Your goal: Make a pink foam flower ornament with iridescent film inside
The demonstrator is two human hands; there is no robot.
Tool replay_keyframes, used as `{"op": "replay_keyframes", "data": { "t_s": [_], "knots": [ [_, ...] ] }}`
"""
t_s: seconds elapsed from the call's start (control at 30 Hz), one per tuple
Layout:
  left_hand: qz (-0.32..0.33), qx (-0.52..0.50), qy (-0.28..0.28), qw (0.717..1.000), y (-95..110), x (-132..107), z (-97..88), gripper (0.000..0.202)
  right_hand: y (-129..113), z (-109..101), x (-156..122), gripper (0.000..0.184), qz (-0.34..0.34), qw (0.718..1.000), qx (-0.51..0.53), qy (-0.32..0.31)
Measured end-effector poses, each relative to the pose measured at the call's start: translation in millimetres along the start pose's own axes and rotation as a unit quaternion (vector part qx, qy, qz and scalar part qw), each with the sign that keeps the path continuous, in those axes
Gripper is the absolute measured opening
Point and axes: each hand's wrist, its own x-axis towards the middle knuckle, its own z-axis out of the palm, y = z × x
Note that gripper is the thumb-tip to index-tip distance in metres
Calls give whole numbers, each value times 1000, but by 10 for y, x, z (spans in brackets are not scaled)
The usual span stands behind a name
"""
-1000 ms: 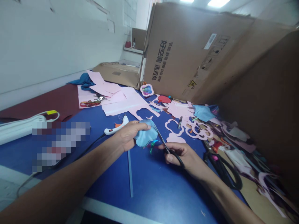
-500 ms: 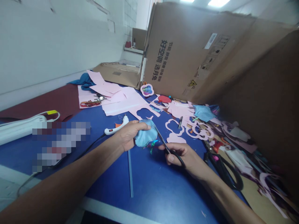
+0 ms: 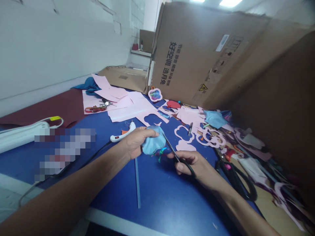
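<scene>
Pinched blue fabric piece (image 3: 154, 145) in left hand (image 3: 135, 141) grip, thumb on top, above worktop (image 3: 167, 200), likely to steady the edge near the blades. Held black-handled scissors (image 3: 172, 150) in right hand (image 3: 189, 161) grip, angled up to fabric piece's right edge, probably for control. Had glue gun (image 3: 127, 131) lying beside left hand, presumably clear of blades.

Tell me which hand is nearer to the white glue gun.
Left. The left hand, pinching the blue fabric piece, is right beside the white glue gun. The right hand, holding the scissors, is farther off, beyond the fabric.
</scene>
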Motion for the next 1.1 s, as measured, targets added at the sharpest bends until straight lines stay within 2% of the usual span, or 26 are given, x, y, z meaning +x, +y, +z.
{"op": "replay_keyframes", "data": {
  "t_s": [1.1],
  "knots": [
    [-11, 24, -17, 999, 30, 9, -41, 17, -69, -14, -23, 54, 1, 1000, -1, -2]
  ]
}}
